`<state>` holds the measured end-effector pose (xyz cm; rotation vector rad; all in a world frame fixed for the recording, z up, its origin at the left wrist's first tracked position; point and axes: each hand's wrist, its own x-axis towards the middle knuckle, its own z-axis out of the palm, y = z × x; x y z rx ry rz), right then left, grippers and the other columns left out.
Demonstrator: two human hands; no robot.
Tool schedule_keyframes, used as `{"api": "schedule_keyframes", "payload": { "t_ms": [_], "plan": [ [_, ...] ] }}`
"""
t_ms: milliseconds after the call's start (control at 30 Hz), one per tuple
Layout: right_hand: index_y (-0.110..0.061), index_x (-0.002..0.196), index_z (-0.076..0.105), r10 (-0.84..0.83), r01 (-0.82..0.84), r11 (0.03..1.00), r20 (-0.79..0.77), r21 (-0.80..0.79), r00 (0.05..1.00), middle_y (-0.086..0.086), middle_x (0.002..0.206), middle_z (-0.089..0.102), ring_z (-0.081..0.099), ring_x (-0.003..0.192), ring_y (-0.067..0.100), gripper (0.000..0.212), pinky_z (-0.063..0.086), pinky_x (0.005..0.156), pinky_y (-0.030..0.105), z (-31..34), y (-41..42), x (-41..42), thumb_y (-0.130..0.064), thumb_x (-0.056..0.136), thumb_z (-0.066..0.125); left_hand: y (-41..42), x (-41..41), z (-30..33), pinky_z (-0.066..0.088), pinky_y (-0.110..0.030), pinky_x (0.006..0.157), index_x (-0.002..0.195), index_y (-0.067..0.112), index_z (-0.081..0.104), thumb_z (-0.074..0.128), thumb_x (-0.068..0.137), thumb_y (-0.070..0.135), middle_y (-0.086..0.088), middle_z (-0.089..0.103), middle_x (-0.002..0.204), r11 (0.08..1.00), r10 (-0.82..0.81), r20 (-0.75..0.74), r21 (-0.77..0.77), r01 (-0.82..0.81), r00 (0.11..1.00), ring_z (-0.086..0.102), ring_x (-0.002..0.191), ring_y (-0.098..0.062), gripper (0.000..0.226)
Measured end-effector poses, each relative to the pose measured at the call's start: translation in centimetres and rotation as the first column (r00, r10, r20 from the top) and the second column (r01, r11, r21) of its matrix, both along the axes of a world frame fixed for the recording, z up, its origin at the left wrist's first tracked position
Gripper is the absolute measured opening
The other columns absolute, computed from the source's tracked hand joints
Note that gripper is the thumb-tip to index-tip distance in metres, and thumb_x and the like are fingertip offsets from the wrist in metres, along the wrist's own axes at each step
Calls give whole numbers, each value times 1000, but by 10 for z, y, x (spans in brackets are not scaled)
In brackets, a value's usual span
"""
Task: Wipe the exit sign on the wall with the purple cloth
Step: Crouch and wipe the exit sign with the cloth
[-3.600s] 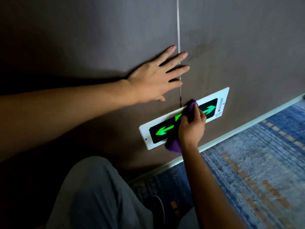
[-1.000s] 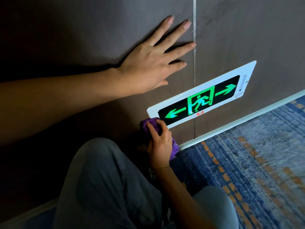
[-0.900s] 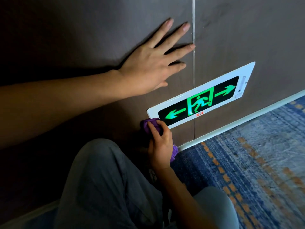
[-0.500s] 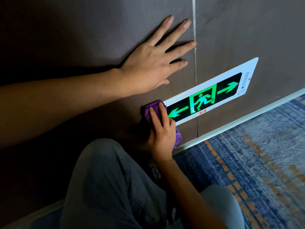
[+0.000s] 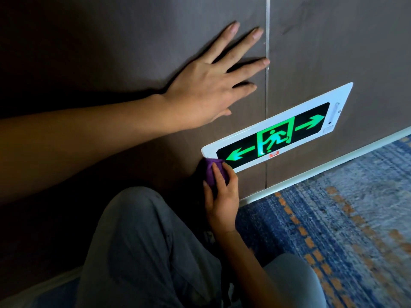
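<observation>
Right hand (image 5: 222,196) lowered purple cloth (image 5: 213,172) to exit sign (image 5: 275,132) corner

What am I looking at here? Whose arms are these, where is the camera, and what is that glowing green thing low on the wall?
No machine here: a person wears a wide-angle camera on the head, so you look down along their own arms. They seem to crouch by the wall; the grey shapes at the bottom are their trouser legs.

The glowing thing is an exit sign, fixed low on the wall just above the patterned blue carpet. It shows a running figure between two green arrows.

The left hand lies flat on the wall above the sign, fingers spread. The right hand holds a bunched purple cloth against the sign's lower left corner.
</observation>
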<state>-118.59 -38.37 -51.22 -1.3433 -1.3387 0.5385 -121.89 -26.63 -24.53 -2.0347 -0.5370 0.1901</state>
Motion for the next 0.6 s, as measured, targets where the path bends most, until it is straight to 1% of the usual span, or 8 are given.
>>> {"api": "schedule_keyframes", "payload": {
  "t_ms": [100, 167, 233, 333, 400, 500, 533, 600],
  "plan": [
    [-20, 142, 60, -11, 21, 995, -109, 93, 994, 11, 150, 47, 50, 137, 23, 49, 44, 112, 31, 29, 3, -2, -42, 99, 63, -1, 0, 0, 4, -67, 125, 151, 22, 50, 68, 91, 51, -9, 16, 173, 1000, 7, -8, 5, -7, 1000, 5, 157, -49, 69],
    [-25, 140, 60, -29, 46, 989, -114, 143, 993, 11, 149, 48, 51, 135, 23, 45, 42, 111, 27, 44, 9, -5, -49, 102, 54, -3, 1, 1, 4, -67, 125, 151, 23, 50, 67, 91, 52, -8, 15, 173, 1000, 9, -12, 6, -9, 1000, 4, 157, -49, 69],
    [-25, 135, 64, -61, 80, 982, -111, 173, 992, 13, 147, 51, 52, 132, 25, 41, 40, 110, 25, 47, 15, -11, -47, 105, 48, -3, 1, 2, 3, -67, 125, 152, 23, 48, 65, 92, 51, -8, 13, 174, 1000, 21, -15, -5, -21, 1000, 3, 157, -49, 69],
    [-22, 124, 72, -96, 113, 982, -116, 153, 989, 8, 142, 50, 54, 128, 23, 30, 44, 106, 26, 34, 23, -19, -38, 103, 56, -4, 2, 2, 1, -66, 124, 153, 23, 47, 63, 94, 52, -8, 11, 174, 999, 43, -25, -5, -43, 999, 1, 158, -49, 68],
    [-24, 118, 72, -101, 119, 986, -146, 114, 984, 2, 138, 48, 55, 125, 15, 24, 49, 100, 27, 20, 25, -23, -34, 100, 61, -4, 3, 2, 1, -66, 124, 153, 23, 47, 62, 95, 53, -7, 10, 174, 999, 47, -28, 1, -47, 999, 1, 158, -49, 67],
    [-30, 113, 67, -110, 117, 993, -181, 29, 977, -3, 132, 47, 45, 119, -12, 17, 48, 89, 22, 3, 24, -24, -37, 99, 61, -5, 3, 2, 2, -66, 124, 152, 23, 48, 62, 94, 53, -8, 11, 174, 999, 32, -20, 13, -32, 999, 3, 158, -49, 67],
    [-31, 112, 66, -111, 113, 994, -179, 3, 978, -4, 131, 47, 44, 117, -14, 16, 46, 88, 21, -2, 23, -23, -38, 99, 60, -5, 3, 2, 2, -65, 124, 152, 23, 48, 62, 94, 53, -8, 12, 174, 1000, 25, -19, 17, -25, 1000, 3, 158, -49, 67],
    [-30, 111, 66, -106, 103, 994, -182, -29, 978, -4, 130, 48, 46, 114, -11, 16, 45, 89, 22, -11, 20, -22, -38, 99, 60, -5, 2, 1, 3, -65, 123, 152, 23, 48, 62, 94, 54, -8, 12, 174, 1000, 21, -18, 23, -20, 1000, 4, 157, -49, 67]
  ]
}}
